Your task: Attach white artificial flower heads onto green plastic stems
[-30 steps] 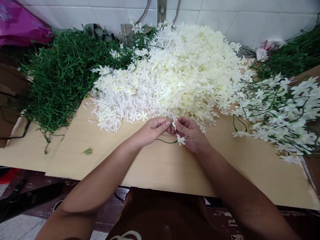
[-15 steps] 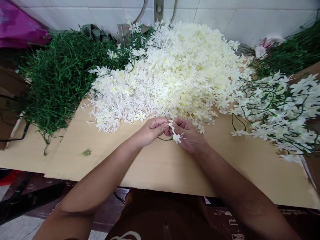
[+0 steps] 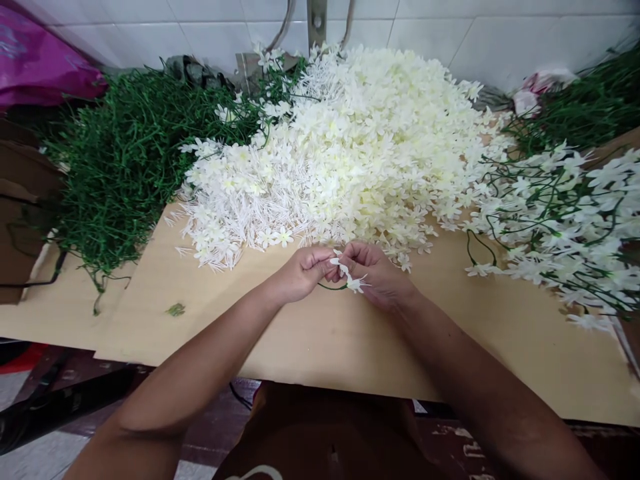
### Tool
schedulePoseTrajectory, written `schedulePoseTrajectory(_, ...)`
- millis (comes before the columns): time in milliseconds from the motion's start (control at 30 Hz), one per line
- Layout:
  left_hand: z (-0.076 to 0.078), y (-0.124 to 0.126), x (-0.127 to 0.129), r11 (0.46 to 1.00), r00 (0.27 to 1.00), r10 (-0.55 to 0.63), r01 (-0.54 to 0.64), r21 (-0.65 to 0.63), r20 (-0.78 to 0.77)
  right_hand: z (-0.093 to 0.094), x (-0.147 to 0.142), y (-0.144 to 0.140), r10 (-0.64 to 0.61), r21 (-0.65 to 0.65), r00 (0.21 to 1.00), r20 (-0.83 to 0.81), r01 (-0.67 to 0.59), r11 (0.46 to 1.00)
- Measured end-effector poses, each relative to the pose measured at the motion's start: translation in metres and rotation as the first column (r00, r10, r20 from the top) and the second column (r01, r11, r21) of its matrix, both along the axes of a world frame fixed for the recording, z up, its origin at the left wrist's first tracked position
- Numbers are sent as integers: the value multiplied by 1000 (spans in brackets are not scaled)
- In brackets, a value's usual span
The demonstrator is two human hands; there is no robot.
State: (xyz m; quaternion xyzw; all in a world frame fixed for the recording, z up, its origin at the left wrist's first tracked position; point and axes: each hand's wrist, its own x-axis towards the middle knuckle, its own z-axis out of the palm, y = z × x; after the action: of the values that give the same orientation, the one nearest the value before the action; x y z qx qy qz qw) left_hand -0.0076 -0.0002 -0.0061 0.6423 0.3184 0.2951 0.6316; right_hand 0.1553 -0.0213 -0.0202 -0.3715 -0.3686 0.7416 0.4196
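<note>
Close together over the front of the flower pile, both hands pinch parts of one artificial flower stem. My left hand (image 3: 307, 272) is closed on the thin green stem (image 3: 331, 287), which loops out below its fingers. Between the fingertips of my right hand (image 3: 374, 272) is a white artificial flower (image 3: 338, 259), partly covered by the fingers. A second white bloom (image 3: 357, 284) with thin stamens hangs at the stem's end, just under the right fingers. Behind the hands lies a big heap of loose white petals and stamens (image 3: 370, 153).
Tangled green plastic stems (image 3: 125, 160) are heaped at the left. Assembled white flowers on stems (image 3: 555, 220) lie at the right, with more green stems (image 3: 595, 100) behind. A green scrap (image 3: 176, 309) rests on the cardboard sheet (image 3: 280, 347). A purple bag (image 3: 45, 57) sits back left.
The hands stay together on the flower stem; the right fingers have curled in slightly around the upper flower. The whole view has shifted a little.
</note>
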Motion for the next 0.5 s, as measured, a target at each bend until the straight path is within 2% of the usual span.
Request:
schedulePoseTrajectory(200, 9, 3, 4, 995, 1000, 11, -9, -100, 23, -1, 3, 3, -7, -73, 994, -107, -1, 997)
schedulePoseTrajectory(333, 7, 4, 3, 986, 998, 49, -44, -162, 31, 0, 1, 3, -56, -106, 989, -138, 41, 994)
schedulePoseTrajectory(500, 5, 4, -2, 979, 997, 73, -68, -194, 16, 0, 2, 3, -34, -105, 987, -160, 17, 994)
